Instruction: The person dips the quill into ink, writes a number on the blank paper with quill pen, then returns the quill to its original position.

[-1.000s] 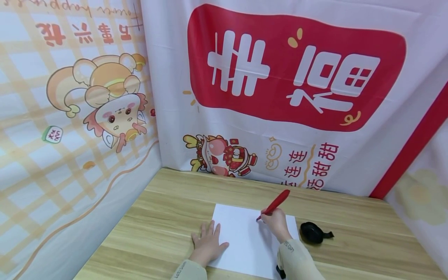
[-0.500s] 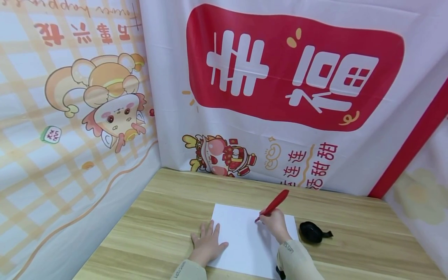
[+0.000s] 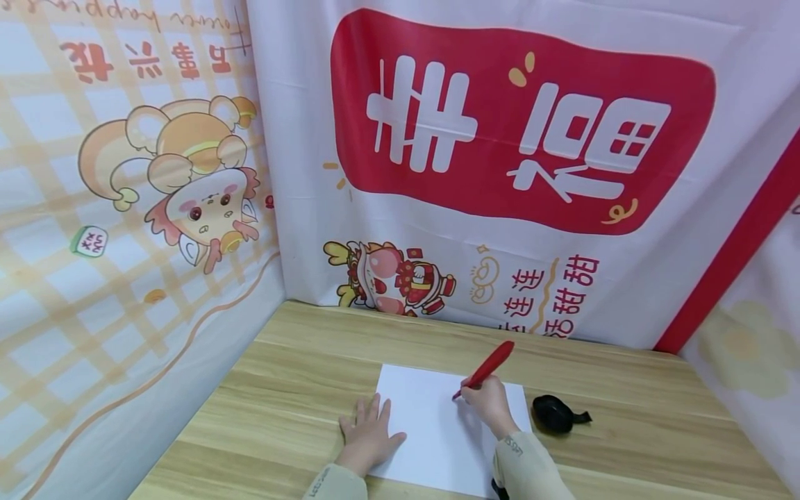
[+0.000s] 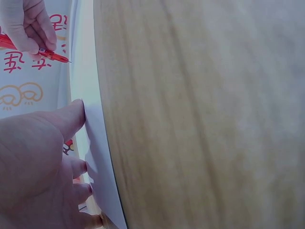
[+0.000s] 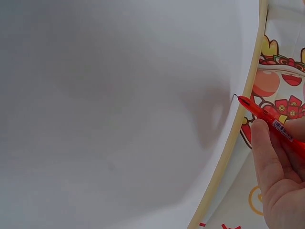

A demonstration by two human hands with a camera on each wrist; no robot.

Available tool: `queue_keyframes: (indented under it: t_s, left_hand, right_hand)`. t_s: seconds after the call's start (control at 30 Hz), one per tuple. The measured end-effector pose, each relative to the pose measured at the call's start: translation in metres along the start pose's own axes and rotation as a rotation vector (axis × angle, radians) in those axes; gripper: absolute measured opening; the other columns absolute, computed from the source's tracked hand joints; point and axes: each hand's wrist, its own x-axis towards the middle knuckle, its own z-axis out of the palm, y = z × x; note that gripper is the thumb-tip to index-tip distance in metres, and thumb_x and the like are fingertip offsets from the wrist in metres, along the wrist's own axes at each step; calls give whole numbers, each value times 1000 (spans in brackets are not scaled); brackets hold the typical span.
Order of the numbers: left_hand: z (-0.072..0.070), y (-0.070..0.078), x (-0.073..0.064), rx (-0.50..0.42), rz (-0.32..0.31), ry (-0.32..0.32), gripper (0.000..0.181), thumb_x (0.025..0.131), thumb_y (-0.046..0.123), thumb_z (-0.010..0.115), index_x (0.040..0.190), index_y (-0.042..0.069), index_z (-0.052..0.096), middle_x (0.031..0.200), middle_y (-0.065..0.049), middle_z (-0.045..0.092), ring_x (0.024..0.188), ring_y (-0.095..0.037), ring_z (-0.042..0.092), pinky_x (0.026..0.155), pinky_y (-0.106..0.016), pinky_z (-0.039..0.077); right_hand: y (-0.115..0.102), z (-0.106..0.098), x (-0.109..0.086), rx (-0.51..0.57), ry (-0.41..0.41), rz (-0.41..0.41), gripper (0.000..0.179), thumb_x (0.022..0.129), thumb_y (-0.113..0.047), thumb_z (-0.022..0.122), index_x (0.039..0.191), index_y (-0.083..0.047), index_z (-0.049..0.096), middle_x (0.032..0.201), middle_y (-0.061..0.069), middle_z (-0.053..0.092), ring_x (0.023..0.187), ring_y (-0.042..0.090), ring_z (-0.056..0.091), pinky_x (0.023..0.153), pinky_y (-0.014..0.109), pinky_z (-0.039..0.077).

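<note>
Red pen (image 3: 494, 362) pinched low by right hand (image 3: 490, 403), probably light, stiff, gripped fine there; paper (image 3: 421, 417) touched by spread left hand (image 3: 369, 436), likely flimsy, slidey.

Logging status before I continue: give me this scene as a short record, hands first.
left hand: fingers spread, at the left edge of the white rectangular paper sheet
right hand: grips the slim red plastic pen
pen pose: tip down at the sheet, contact uncertain
right of sheet: rounded shiny black object with a short tail, identity unclear
surface: light-brown wood-grain tabletop
</note>
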Motion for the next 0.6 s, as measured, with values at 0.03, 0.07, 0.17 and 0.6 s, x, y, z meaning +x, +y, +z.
queue_keyframes:
  t_s: [0.03, 0.07, 0.17, 0.6]
  left_hand:
    - [0, 0, 0, -2, 0, -1, 70, 87, 48, 54, 139, 4, 38, 147, -20, 24, 132, -49, 9, 92, -74, -1]
    - [0, 0, 0, -1, 0, -1, 70, 87, 48, 54, 139, 4, 38, 147, -20, 24, 132, -49, 9, 92, -74, -1]
    - [-1, 0, 0, -1, 2, -2, 70, 87, 48, 54, 139, 3, 38, 147, -21, 24, 132, -49, 10, 92, -74, -1]
    - [0, 1, 0, 3, -2, -1, 69, 87, 47, 54, 139, 3, 39, 147, -21, 24, 132, -48, 9, 93, -74, -1]
  right_hand:
    - [0, 0, 0, -3, 1, -3, 11, 76, 3, 65, 87, 2, 65, 74, 8, 64, 67, 18, 61, 63, 34, 53]
    - [0, 0, 0, -3, 1, -5, 12, 75, 3, 66, 87, 2, 65, 74, 8, 64, 67, 18, 61, 63, 33, 53]
    - [1, 1, -1, -8, -2, -15, 13, 74, 3, 66, 87, 2, 65, 73, 8, 64, 66, 18, 61, 62, 33, 53]
    - [1, 2, -7, -21, -9, -31, 10, 74, 3, 64, 84, 1, 66, 72, 6, 63, 63, 16, 59, 60, 32, 52]
